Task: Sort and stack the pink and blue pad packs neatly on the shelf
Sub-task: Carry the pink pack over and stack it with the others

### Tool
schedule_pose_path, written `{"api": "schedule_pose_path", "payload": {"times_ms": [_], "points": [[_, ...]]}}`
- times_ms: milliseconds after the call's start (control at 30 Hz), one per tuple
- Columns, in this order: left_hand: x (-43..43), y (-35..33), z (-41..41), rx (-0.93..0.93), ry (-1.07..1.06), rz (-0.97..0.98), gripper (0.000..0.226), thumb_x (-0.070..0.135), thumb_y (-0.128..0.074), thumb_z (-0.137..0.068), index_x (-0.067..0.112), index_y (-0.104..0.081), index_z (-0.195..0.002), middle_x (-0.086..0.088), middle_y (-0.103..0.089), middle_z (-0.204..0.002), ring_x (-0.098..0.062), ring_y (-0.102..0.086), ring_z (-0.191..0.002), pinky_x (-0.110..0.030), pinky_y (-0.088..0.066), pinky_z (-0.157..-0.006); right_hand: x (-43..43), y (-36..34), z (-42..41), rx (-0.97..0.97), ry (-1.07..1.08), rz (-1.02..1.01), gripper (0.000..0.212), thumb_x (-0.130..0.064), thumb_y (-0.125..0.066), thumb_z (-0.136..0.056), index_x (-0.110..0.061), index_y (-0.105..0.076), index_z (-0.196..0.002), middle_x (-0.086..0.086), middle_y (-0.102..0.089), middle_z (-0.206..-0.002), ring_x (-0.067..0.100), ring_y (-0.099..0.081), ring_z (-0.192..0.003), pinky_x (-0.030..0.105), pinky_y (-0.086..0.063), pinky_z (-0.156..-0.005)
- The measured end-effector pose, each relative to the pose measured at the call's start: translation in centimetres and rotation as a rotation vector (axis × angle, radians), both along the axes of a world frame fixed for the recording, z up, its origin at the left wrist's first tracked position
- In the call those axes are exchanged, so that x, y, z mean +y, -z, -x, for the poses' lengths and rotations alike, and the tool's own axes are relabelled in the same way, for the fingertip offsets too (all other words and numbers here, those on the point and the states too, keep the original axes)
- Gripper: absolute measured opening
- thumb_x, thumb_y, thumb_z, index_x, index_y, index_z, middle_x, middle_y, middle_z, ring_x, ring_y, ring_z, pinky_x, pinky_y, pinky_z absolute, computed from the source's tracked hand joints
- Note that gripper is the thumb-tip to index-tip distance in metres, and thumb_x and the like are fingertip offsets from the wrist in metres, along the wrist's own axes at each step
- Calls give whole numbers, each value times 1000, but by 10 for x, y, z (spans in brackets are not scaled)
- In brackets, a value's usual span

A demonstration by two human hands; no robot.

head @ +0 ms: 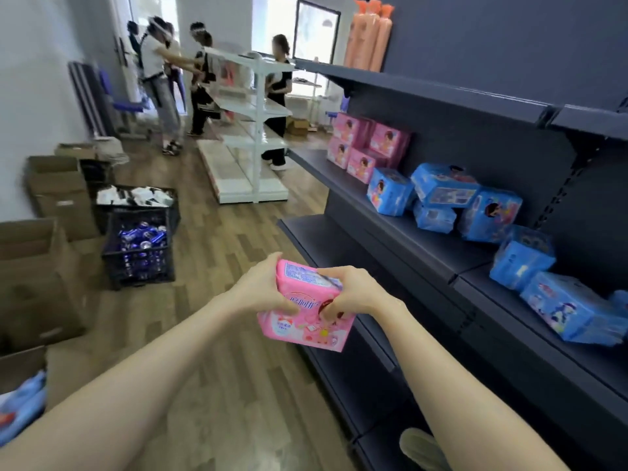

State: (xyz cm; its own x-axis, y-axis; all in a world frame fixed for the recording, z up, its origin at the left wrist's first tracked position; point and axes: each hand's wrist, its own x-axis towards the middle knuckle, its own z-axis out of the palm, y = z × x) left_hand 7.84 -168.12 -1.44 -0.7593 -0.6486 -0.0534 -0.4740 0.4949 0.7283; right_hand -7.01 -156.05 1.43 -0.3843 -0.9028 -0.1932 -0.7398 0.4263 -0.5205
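Note:
A pink pad pack (300, 329) is held in front of me, over the floor just left of the dark shelf unit. My left hand (260, 287) grips its left side and my right hand (350, 288) grips its top right, fingers curled over the front. On the middle shelf (401, 232), several pink packs (365, 146) stand stacked at the far end. Several blue packs (445, 195) lie jumbled to their right. More blue packs (564, 305) lie loose on the nearer shelf section.
Black crates (139, 246) and cardboard boxes (40, 277) stand on the wood floor at left. A white shelf rack (251, 130) stands farther back, with several people around it. Orange rolls (368, 39) rest on the top shelf. A lower shelf (326, 239) juts out beside the pack.

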Motion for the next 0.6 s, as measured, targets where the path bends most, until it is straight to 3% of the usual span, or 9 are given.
{"api": "schedule_pose_path", "payload": {"times_ms": [133,300,400,467,600], "points": [[-19,2,-23,-112,-60,77,110,37,-77,-43,16,-31,-141,-3,-48,-120,-17,-54,-104,-29,-49,-87,-34,0,-14,29,-98,-17,76,-13,-80,-64,-30,-53,-133,-3,-59,-107,17,-64,-94,36,-56,-82],[-42,6,-32,-156,-158,114,95,25,-83,-58,16,-34,-140,-3,-39,-117,-14,-46,-100,-24,-45,-87,-74,4,-18,48,-198,-25,79,-16,-81,-63,-30,-50,-135,0,-61,-109,17,-65,-92,35,-56,-82],[-57,9,-31,-170,-213,108,96,29,-83,-57,16,-36,-139,-1,-38,-116,-13,-47,-100,-21,-43,-81,-94,4,-16,41,-240,-40,78,-16,-80,-64,-29,-50,-135,-1,-63,-107,18,-67,-88,34,-56,-83],[-66,9,-29,-175,-253,92,98,31,-83,-56,17,-34,-140,0,-36,-116,-15,-48,-103,-24,-45,-86,-108,5,-12,42,-271,-43,78,-18,-80,-64,-29,-50,-135,0,-65,-108,18,-68,-87,34,-56,-83],[-80,7,-25,-174,-314,87,106,46,-77,-42,18,-40,-137,-3,-44,-117,-17,-53,-99,-26,-47,-83,-133,4,-3,47,-345,-48,76,-18,-80,-65,-28,-50,-135,0,-63,-109,17,-67,-89,36,-56,-84]]}}
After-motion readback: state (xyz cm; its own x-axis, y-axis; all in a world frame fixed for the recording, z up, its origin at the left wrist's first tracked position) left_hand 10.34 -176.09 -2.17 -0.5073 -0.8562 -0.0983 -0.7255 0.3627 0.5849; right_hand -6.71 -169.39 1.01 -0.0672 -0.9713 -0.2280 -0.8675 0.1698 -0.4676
